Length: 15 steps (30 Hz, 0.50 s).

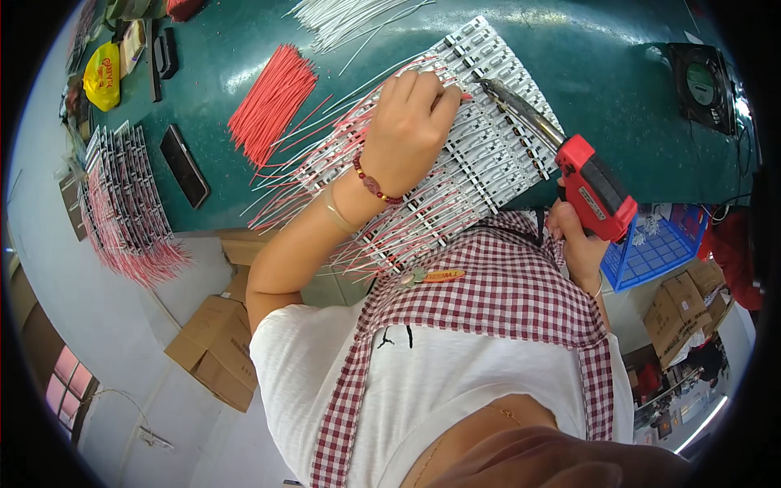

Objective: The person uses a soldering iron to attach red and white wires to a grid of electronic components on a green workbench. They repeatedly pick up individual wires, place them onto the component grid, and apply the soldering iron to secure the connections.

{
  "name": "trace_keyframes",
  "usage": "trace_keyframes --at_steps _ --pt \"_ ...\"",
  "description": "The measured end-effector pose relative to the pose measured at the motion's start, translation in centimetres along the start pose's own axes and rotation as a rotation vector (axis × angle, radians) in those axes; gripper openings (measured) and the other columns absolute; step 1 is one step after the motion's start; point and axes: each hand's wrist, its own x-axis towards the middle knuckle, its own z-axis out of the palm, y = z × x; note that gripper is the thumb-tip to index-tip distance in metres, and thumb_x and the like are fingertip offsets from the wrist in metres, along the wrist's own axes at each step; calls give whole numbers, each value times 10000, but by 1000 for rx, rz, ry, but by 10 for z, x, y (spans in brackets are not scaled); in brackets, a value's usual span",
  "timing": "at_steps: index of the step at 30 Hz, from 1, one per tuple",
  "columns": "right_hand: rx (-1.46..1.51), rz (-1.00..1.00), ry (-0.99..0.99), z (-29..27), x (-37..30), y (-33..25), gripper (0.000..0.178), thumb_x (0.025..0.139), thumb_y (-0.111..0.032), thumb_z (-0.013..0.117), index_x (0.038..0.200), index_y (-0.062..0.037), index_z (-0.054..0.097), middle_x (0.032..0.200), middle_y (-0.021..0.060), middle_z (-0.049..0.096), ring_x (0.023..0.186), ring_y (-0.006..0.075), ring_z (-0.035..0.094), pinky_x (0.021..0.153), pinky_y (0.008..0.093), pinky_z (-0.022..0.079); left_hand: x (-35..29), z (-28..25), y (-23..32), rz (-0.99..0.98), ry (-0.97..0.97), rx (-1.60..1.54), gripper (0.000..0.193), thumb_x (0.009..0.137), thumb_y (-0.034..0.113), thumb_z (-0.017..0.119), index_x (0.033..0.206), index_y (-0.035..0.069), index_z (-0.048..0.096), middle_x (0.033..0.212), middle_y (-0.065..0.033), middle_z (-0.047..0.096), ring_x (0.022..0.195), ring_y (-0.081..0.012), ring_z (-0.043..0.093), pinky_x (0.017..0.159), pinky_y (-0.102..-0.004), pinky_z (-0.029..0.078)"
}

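My left hand (411,122) is closed in a pinch above the panel of small white boards (508,106) on the table. A red wire (466,96) pokes out by its fingertips. My right hand (579,244) is wrapped round the grip of a red and black soldering gun (587,183). The gun's dark tip (492,85) points at the boards, close to the left fingers; whether it touches them I cannot tell. Rows of red and white wires (281,203) trail off the panel's left side, partly hidden under my left forearm.
A bundle of red wires (272,104) and a pile of white wires (350,20) lie on the green table (220,175). Leftward are a phone (185,166), a stack of wired boards (126,191) and a yellow bag (102,77). A black fan (701,88) and blue basket (655,252) are rightward.
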Motion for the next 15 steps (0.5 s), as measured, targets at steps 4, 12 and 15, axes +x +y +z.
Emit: trace_keyframes --at_steps 4,12,15 --pt "9 50 15 2 0 5 250 874 -20 576 1099 75 524 645 47 538 507 91 470 507 239 402 0 3 0 -23 -39 -10 200 730 25 605 923 47 654 763 -63 479 708 -223 495 649 -332 412" --pt "-35 23 21 0 1 10 205 867 2 575 1060 61 536 655 51 549 511 96 485 499 232 397 -3 4 0 -21 -25 4 199 727 35 617 923 33 653 753 -65 475 697 -223 498 642 -331 416" --pt "-56 92 0 3 2 6 172 868 -8 585 1030 42 558 660 50 555 518 94 491 496 228 392 -2 4 -1 -21 -29 -4 201 725 31 615 922 22 650 749 -69 472 695 -224 499 639 -331 419"
